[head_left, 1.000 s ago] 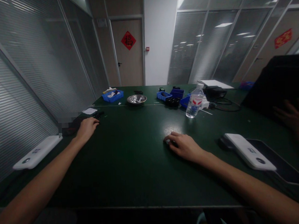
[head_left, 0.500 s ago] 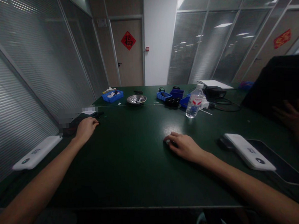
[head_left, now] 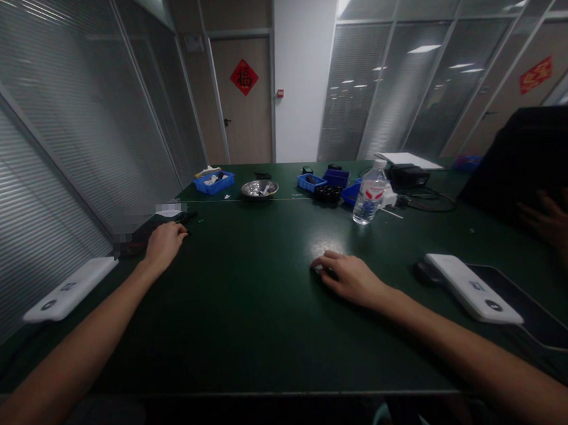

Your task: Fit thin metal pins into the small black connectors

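My left hand [head_left: 164,243]: laid flat, fingers loose, on a dark flat object [head_left: 135,238]. My right hand [head_left: 351,277]: curled over a small pale item [head_left: 319,269] on the dark green table [head_left: 251,309]; I cannot tell the grip.

Water bottle [head_left: 369,200] right of table centre, toward the far edge. Steel bowl [head_left: 260,188] mid far edge, blue bin [head_left: 214,181] near far left corner, cables [head_left: 426,200] far right. White device [head_left: 69,289] at left edge. Second white device [head_left: 473,287] by right edge, beside a dark tablet [head_left: 532,313].
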Tool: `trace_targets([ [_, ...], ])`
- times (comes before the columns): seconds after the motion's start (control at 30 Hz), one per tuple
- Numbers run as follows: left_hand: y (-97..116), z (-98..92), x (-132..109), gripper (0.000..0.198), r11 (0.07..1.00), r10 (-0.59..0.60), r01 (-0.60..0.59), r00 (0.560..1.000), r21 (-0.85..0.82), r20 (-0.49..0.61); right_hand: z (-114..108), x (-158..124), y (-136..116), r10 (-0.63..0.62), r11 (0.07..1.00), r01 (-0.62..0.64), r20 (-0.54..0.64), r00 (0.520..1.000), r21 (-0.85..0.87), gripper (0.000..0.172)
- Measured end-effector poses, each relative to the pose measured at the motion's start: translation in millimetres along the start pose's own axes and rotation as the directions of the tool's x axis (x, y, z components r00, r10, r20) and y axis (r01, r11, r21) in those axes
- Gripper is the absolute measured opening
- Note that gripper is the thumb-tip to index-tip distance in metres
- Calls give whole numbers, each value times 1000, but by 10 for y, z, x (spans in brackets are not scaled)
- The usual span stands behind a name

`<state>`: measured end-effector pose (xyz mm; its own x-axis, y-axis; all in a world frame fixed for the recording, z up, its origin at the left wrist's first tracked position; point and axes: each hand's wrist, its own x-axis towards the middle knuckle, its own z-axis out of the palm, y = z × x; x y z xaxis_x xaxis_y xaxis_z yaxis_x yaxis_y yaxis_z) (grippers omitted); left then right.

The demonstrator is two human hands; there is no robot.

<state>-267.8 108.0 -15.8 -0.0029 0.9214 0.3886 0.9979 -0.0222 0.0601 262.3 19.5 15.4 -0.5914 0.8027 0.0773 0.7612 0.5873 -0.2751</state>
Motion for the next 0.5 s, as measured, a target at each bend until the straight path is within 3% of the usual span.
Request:
trace_targets([
  [0.5, -10, 15, 25, 24, 1000, -10, 10, 1000, 6, 21, 12, 0, -7, -7, 1000, 6, -10, 1000, -6, 30],
])
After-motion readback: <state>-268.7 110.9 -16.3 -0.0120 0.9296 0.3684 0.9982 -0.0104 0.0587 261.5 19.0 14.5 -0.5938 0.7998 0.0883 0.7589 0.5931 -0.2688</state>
